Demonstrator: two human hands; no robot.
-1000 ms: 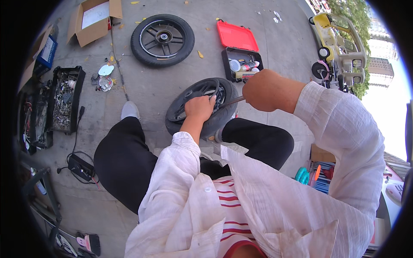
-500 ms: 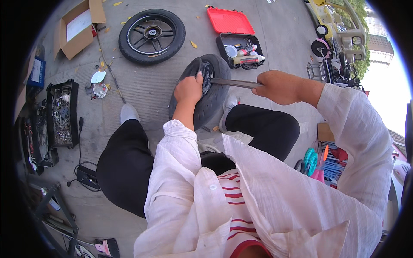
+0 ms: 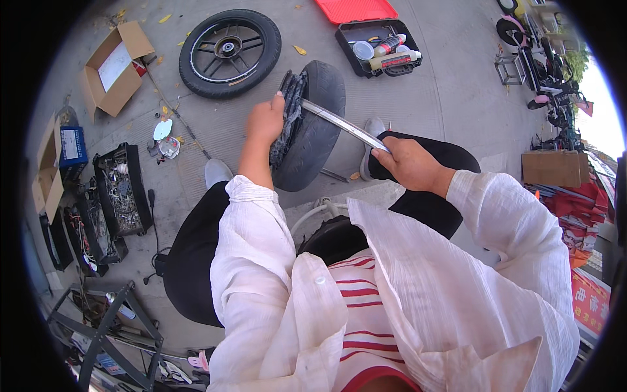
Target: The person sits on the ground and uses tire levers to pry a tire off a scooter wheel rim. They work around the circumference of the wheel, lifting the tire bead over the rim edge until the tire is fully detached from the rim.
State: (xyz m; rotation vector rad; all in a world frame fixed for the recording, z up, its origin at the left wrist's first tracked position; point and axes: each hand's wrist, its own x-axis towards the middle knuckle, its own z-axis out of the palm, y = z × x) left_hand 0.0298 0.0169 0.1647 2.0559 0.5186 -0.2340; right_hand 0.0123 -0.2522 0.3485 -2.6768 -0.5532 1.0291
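Observation:
A black tyre [image 3: 317,130] stands tilted between my knees, its tread facing right and a crinkled dark inner part [image 3: 290,111] showing on its left side. My left hand [image 3: 262,121] grips that left side with fingers curled, thumb on top. My right hand [image 3: 408,160] is closed on the near end of a long flat metal bar [image 3: 336,123], whose far end goes into the tyre's opening near my left hand. Another dark bar [image 3: 334,175] lies on the ground beside the tyre.
Ahead lie a spoked wheel [image 3: 258,55] and an open toolbox [image 3: 359,55] with red lid. Leftward are cardboard boxes [image 3: 117,88], trays of metal parts [image 3: 124,189] and a metal frame [image 3: 101,326]. Rightward are scooters [image 3: 548,78] and a carton [image 3: 555,170].
The tyre has tipped more upright, showing more tread. My right hand has come down and nearer, so the bar slopes down from the tyre toward it. The view has shifted.

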